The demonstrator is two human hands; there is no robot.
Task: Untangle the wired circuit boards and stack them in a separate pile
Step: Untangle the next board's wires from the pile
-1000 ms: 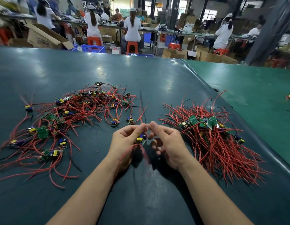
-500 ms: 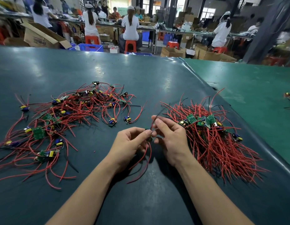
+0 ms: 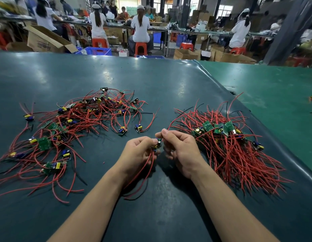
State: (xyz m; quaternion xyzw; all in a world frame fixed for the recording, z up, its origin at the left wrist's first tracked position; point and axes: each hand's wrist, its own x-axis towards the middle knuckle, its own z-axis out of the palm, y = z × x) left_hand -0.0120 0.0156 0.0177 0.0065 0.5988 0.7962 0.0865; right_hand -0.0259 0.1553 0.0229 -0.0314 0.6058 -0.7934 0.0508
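Landmark for all positions: the board (image 3: pixel 157 145) pinched between both hands at the near centre of the surface (image 3: pixel 151 79).

Far to the left of the board lies the tangle (image 3: pixel 71 130), a loose spread of boards and crossed red wires still to be sorted. It is well apart from the board.

Just left of the board, the left hand (image 3: pixel 137 154) pinches it with curled fingertips. Red wires (image 3: pixel 143 173) trail from the board toward the person, under the left palm.

Just right of the board, the right hand (image 3: pixel 181 151) pinches its upper end with thumb and forefinger, the other fingers curled in.

Right of the board, near the right hand, lies the pile (image 3: pixel 226 145). Its boards sit at the far end and its wires fan toward the person, roughly parallel.

Judgement: the pile is the target. The right hand is the nearer one. The board's wires already run toward the person, matching the pile's long axis, so a short move to the right should suffice.
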